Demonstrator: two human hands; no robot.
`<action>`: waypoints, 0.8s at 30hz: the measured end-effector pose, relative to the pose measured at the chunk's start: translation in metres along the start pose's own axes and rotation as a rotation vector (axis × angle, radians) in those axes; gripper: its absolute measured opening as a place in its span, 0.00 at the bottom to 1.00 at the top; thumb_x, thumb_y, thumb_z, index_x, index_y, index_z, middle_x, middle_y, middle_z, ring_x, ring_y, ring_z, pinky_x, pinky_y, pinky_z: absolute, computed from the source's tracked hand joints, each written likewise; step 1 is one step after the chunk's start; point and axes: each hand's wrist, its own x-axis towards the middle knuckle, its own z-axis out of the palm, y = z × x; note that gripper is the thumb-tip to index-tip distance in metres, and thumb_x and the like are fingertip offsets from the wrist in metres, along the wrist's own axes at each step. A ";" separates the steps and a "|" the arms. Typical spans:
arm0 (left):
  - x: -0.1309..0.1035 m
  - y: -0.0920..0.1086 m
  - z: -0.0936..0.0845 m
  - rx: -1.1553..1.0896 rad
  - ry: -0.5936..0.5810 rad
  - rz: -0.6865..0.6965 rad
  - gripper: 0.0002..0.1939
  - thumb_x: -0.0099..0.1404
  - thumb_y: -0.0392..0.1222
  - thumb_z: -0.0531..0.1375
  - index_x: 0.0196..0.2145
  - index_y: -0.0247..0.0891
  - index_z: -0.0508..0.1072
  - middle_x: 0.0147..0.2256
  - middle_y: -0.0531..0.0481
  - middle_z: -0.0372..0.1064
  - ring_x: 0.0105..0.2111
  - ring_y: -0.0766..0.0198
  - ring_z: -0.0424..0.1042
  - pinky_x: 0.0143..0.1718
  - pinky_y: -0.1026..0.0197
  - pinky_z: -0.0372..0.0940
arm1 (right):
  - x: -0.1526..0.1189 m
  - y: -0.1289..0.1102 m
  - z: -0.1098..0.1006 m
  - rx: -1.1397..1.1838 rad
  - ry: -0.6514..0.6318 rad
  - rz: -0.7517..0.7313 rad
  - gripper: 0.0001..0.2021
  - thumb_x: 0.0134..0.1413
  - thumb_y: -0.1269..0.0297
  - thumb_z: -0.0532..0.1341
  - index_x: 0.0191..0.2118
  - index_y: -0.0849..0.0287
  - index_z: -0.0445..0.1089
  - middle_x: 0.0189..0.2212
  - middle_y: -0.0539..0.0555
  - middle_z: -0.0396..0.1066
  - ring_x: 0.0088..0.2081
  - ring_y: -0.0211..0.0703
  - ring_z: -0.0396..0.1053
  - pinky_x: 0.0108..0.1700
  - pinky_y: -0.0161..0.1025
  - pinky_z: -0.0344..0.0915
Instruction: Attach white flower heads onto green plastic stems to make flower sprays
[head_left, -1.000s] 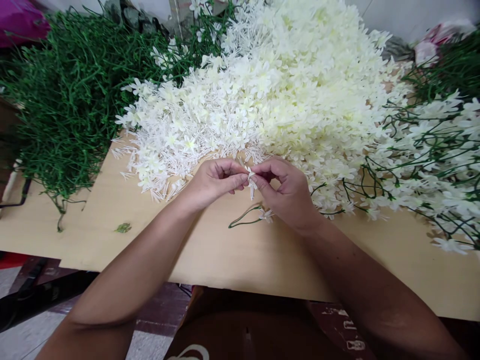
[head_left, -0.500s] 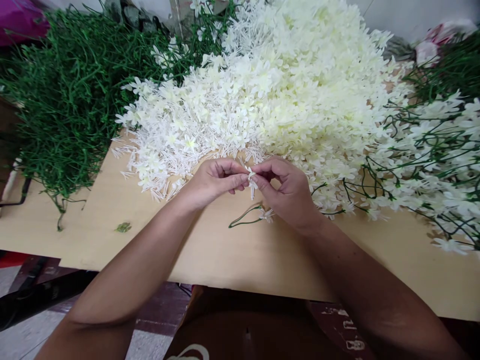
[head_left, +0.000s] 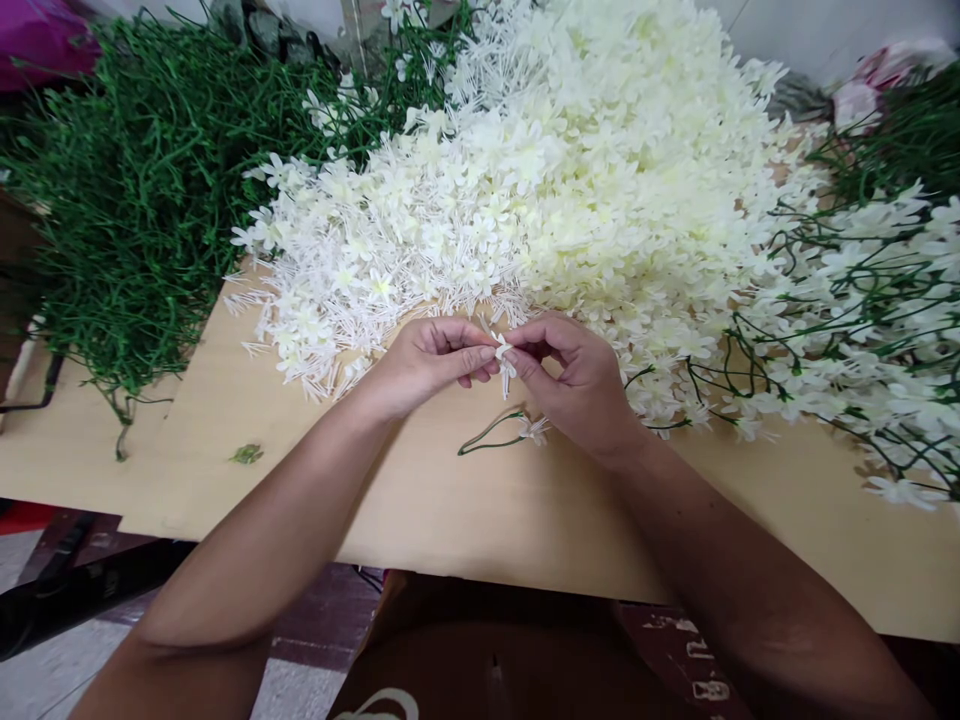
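Note:
Between the fingertips of both hands is a small white artificial flower, held just above the table. My left hand pinches it from the left with thumb and forefinger. From the other side, my right hand grips it the same way, so both hands are closed. Fingers cover part of the flower. Below them on the table lies a green plastic stem bent in a loop, with a white blossom at its end.
A big heap of loose white flowers spreads behind my hands. Green stems are piled at the left. Flowers joined to stems lie at the right. A small green scrap rests on the tan tabletop.
The petals between my fingertips have shifted slightly. Both hands stay in the same place, and everything around them is still.

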 end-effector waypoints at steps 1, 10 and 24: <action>0.000 0.000 0.000 0.004 0.000 0.001 0.14 0.49 0.47 0.71 0.27 0.34 0.76 0.23 0.50 0.74 0.23 0.70 0.71 0.23 0.68 0.65 | 0.000 0.000 0.000 -0.010 0.002 -0.009 0.04 0.53 0.72 0.60 0.34 0.58 0.71 0.29 0.50 0.70 0.30 0.36 0.67 0.32 0.36 0.67; -0.002 0.005 0.002 0.093 0.034 -0.008 0.07 0.49 0.38 0.67 0.26 0.34 0.73 0.22 0.52 0.71 0.23 0.70 0.69 0.23 0.68 0.63 | -0.002 0.000 0.003 -0.136 0.018 -0.115 0.05 0.54 0.73 0.59 0.35 0.58 0.72 0.30 0.52 0.71 0.29 0.36 0.68 0.34 0.37 0.68; -0.005 0.004 0.012 0.287 0.106 0.188 0.05 0.50 0.38 0.62 0.25 0.35 0.70 0.19 0.56 0.61 0.20 0.73 0.57 0.22 0.68 0.53 | -0.003 -0.005 0.005 0.116 -0.010 0.130 0.04 0.52 0.66 0.63 0.34 0.61 0.72 0.28 0.52 0.73 0.29 0.36 0.70 0.32 0.36 0.69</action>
